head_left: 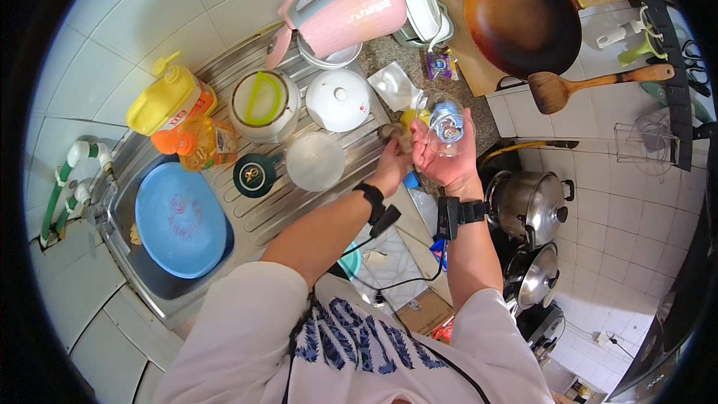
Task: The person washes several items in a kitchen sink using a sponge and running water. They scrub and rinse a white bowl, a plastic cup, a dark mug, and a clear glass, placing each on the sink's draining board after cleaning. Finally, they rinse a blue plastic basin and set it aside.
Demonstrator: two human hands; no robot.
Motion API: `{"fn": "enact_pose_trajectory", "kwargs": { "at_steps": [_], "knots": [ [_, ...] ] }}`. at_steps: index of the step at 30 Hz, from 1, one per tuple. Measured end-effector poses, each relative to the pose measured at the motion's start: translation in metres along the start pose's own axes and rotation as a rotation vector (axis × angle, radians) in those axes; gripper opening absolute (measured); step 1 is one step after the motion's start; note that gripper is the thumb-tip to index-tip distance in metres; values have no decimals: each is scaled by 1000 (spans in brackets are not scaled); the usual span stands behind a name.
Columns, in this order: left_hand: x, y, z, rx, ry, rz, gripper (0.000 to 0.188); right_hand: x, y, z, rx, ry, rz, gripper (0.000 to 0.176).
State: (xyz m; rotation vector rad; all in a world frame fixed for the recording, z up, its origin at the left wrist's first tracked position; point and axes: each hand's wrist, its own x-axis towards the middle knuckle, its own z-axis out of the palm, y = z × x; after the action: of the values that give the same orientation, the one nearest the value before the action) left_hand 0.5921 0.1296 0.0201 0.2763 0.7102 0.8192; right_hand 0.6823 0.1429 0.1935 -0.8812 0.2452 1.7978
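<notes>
On the upturned palm and fingers of my right hand point(446, 165) rests a clear, rounded vessel point(449, 143), glass or plastic, with a light blue part showing in its middle. My left hand point(394, 164) is just to the left of it, its fingers curled around a small brown, rough-looking thing point(387, 131), perhaps a scrubber. Behind the hands a yellow thing point(411, 119) shows in part; its kind is unclear. Left of my left hand are a frosted round container point(315, 161) and a white lidded pot point(338, 101) on the ribbed steel drainboard point(255, 216).
A blue basin point(179, 219) sits in the sink at left, near yellow detergent bottles point(171, 95). A pink kettle point(353, 14) stands behind. At right a frying pan point(521, 19) and wooden spatula point(552, 90) hang above steel pots point(530, 205). Cables run from my wrist bands.
</notes>
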Motion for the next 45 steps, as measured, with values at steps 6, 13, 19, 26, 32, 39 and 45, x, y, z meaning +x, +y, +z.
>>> {"fn": "enact_pose_trajectory", "kwargs": {
  "at_steps": [6, 13, 19, 26, 32, 39, 45],
  "knots": [
    [-2, 11, -26, 333, -75, -8, 30, 22, 11, -20, 30, 31, 51, 93],
    [-128, 104, -113, 774, -510, -645, 37, 61, 65, -75, 138, 102, 331, 92],
    [-197, 179, -168, 1005, -557, -456, 44, 87, 94, -94, 143, 199, 330, 88],
    [-334, 243, -238, 543, 151, -250, 48, 104, 96, -98, 13, 220, -33, 76],
    [-434, 234, -373, 68, 949, 196, 44, 102, 81, -102, 71, 172, 299, 95],
    [-409, 216, -536, 563, 1387, -105, 56, 70, 87, -99, -112, 571, 247, 86],
    [-413, 245, -542, 1017, 1647, -12, 61, 38, 125, -102, -365, 637, 95, 40]
  ]
}}
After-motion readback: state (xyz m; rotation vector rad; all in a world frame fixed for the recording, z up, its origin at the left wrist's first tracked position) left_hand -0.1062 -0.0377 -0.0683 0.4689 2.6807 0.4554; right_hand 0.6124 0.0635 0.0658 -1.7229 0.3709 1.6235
